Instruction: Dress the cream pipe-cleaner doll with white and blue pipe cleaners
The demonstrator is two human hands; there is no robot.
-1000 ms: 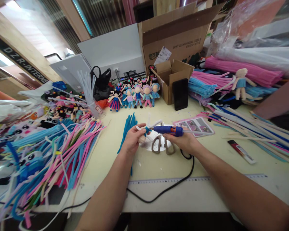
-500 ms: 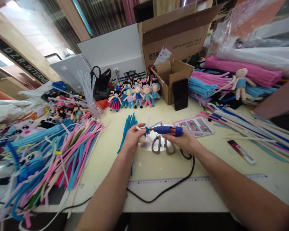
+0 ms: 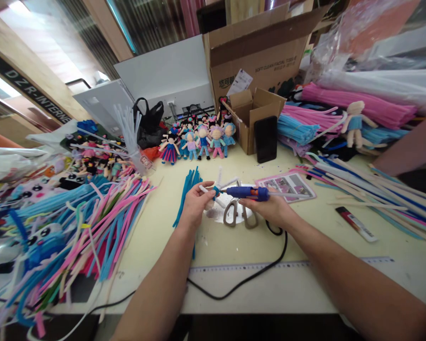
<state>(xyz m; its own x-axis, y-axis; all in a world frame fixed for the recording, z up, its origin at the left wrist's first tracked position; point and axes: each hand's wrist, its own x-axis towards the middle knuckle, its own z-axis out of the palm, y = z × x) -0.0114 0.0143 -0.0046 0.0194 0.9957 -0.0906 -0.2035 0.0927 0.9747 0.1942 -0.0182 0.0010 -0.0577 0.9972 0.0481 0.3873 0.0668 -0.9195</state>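
Observation:
Between the fingers of my left hand [image 3: 195, 203] is a small pipe-cleaner figure [image 3: 220, 180] with white limbs and a teal-blue middle. My right hand [image 3: 270, 208] is wrapped round a blue hot glue gun [image 3: 246, 192], its nozzle pointing left and meeting the teal part, as far as I can tell. Under the glue gun lie grey-handled scissors [image 3: 230, 214] on a white round sheet [image 3: 216, 217]. Teal pipe cleaners [image 3: 188, 192] lie just left of my left hand.
Several finished dolls [image 3: 203, 142] stand at the back beside a small cardboard box [image 3: 252, 121] and a black phone [image 3: 266, 139]. Pipe-cleaner heaps cover the left [image 3: 102, 222] and right [image 3: 358, 184]. A ruler [image 3: 298, 265] and a black cord [image 3: 234, 291] lie in front.
The white limbs of the pipe-cleaner figure have turned slightly in my left fingers. The glue gun and my right hand stay in nearly the same place.

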